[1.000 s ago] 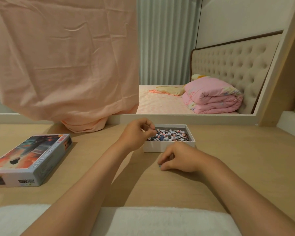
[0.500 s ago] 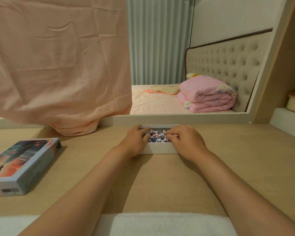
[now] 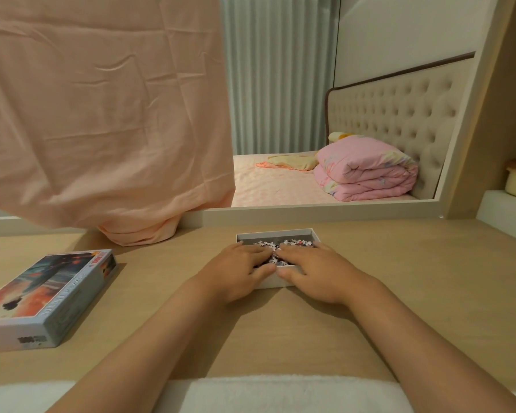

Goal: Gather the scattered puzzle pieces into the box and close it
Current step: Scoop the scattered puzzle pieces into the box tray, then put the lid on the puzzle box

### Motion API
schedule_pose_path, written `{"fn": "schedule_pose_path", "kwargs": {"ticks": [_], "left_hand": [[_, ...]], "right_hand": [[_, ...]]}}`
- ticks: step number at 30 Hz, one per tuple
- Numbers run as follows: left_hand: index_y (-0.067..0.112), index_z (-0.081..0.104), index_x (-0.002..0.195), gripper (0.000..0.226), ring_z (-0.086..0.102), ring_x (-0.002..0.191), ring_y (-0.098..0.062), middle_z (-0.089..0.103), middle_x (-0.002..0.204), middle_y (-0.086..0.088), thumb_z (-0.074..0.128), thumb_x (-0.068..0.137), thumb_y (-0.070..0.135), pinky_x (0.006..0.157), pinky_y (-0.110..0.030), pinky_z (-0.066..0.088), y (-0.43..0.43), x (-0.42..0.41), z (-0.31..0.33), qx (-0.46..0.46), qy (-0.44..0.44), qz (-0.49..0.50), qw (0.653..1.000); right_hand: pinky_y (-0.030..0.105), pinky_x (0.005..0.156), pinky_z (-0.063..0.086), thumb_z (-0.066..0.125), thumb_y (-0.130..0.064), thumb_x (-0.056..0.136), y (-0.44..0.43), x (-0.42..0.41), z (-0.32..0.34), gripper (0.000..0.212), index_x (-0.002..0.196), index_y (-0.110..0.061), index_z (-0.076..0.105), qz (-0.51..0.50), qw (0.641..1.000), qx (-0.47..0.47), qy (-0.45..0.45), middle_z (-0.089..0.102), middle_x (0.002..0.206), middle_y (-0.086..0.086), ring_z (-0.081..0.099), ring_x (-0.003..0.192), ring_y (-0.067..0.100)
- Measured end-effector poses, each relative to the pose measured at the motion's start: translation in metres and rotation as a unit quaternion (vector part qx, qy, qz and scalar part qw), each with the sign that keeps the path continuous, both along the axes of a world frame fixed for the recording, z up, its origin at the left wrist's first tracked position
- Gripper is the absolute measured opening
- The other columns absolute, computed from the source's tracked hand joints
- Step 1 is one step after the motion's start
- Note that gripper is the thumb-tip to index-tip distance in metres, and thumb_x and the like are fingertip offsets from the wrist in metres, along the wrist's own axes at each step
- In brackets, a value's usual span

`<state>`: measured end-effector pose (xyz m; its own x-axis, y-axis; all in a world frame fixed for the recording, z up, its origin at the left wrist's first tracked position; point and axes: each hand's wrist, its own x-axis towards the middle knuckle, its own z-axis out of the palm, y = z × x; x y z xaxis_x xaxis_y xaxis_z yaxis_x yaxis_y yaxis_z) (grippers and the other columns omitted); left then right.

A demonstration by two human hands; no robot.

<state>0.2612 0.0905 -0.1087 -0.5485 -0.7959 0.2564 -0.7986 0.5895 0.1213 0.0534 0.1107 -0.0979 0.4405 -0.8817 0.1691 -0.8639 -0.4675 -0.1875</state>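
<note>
One open white box (image 3: 276, 234) sits at the middle of the pale wooden table (image 3: 414, 293), filled with a heap of small mixed-colour puzzle pieces (image 3: 292, 242); one printed lid (image 3: 46, 293) lies flat well apart to the left. Two hands rest over the box's near edge: the left hand (image 3: 236, 271) and right hand (image 3: 313, 271) both lie flat, fingers spread on the pieces, thumbs against the front wall, grasping nothing. Behind, a peach cloth (image 3: 102, 114) hangs over a mirror (image 3: 355, 84) reflecting a bed.
</note>
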Motion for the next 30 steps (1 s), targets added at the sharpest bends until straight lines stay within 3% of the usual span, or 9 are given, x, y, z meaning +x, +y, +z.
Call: {"fn": "schedule_pose_path", "kwargs": {"ticks": [2,4,6,10,15,19,22,27,30], "left_hand": [[0.026,0.043,0.146,0.069,0.027,0.143,-0.007,0.035,0.156,0.006,0.018,0.094,0.064,0.117,-0.028,0.013,-0.001,0.002,0.002,-0.014,-0.04,0.03,0.999],[0.024,0.035,0.15,0.065,0.017,0.147,-0.01,0.018,0.162,0.006,0.026,0.098,0.061,0.118,-0.029,0.011,-0.001,0.003,0.003,0.012,-0.035,0.062,0.997],[0.023,0.026,0.154,0.066,0.014,0.148,-0.011,0.01,0.163,0.008,0.029,0.098,0.059,0.12,-0.03,0.013,0.001,0.002,0.002,0.046,-0.012,0.068,0.997],[0.026,0.023,0.154,0.062,0.012,0.148,-0.01,0.016,0.162,0.006,0.027,0.1,0.057,0.12,-0.028,0.01,-0.005,-0.001,0.001,0.05,-0.036,0.052,0.997],[0.035,0.015,0.154,0.07,-0.005,0.149,-0.008,-0.004,0.162,0.014,0.038,0.094,0.064,0.121,-0.031,0.003,-0.013,0.002,0.002,0.104,0.044,0.065,0.991],[0.035,0.016,0.154,0.07,0.002,0.148,-0.007,0.002,0.163,0.013,0.037,0.094,0.064,0.121,-0.033,0.008,-0.006,0.003,0.005,0.078,0.079,0.059,0.992],[0.033,0.018,0.155,0.067,0.007,0.148,-0.01,0.01,0.163,0.008,0.035,0.096,0.06,0.12,-0.032,0.01,0.005,0.017,0.014,0.043,0.108,0.08,0.99],[0.025,0.016,0.156,0.071,0.011,0.148,-0.02,0.016,0.162,0.0,0.042,0.096,0.055,0.119,-0.038,0.013,0.029,0.076,0.031,-0.028,0.071,0.206,0.976],[0.024,0.021,0.154,0.071,0.022,0.143,-0.027,0.024,0.158,-0.003,0.045,0.094,0.054,0.114,-0.042,0.024,0.039,0.126,0.03,-0.028,0.027,0.3,0.953]], "right_hand": [[0.048,0.121,0.004,0.026,-0.063,0.099,-0.001,0.0,0.001,0.063,0.153,-0.031,0.031,-0.051,0.996,-0.004,0.073,0.023,0.162,-0.009,0.018,0.149,0.008],[0.053,0.119,0.001,0.021,-0.067,0.097,0.001,-0.001,0.004,0.069,0.154,-0.03,0.028,-0.08,0.992,-0.002,0.095,0.016,0.164,-0.006,0.016,0.15,0.013],[0.05,0.12,0.001,0.023,-0.065,0.098,0.003,-0.001,0.005,0.068,0.156,-0.03,0.023,-0.067,0.995,0.007,0.076,0.012,0.165,-0.007,0.012,0.151,0.011],[0.047,0.122,0.001,0.025,-0.062,0.099,0.003,0.001,0.005,0.064,0.156,-0.031,0.024,-0.05,0.995,0.023,0.078,0.014,0.165,-0.009,0.008,0.151,0.007],[0.047,0.12,0.006,0.024,-0.064,0.098,0.002,-0.003,0.003,0.065,0.156,-0.034,0.02,-0.069,0.994,0.018,0.081,0.008,0.166,-0.005,0.01,0.152,0.014],[0.051,0.121,0.001,0.027,-0.063,0.099,0.005,0.0,0.005,0.063,0.156,-0.036,0.019,-0.06,0.997,0.008,0.039,0.008,0.166,-0.006,0.004,0.152,0.013],[0.047,0.122,0.005,0.031,-0.061,0.099,0.01,0.012,0.014,0.06,0.154,-0.036,0.027,-0.035,0.999,-0.036,-0.006,0.014,0.165,-0.006,0.008,0.152,0.013],[0.037,0.121,0.016,0.039,-0.056,0.1,0.02,0.07,0.031,0.054,0.15,-0.035,0.038,0.039,0.995,-0.017,-0.086,0.028,0.161,-0.008,0.021,0.148,0.011],[0.03,0.117,0.021,0.044,-0.052,0.099,0.022,0.117,0.035,0.055,0.149,-0.03,0.04,0.077,0.99,0.022,-0.117,0.035,0.157,-0.006,0.029,0.144,0.012]]}}
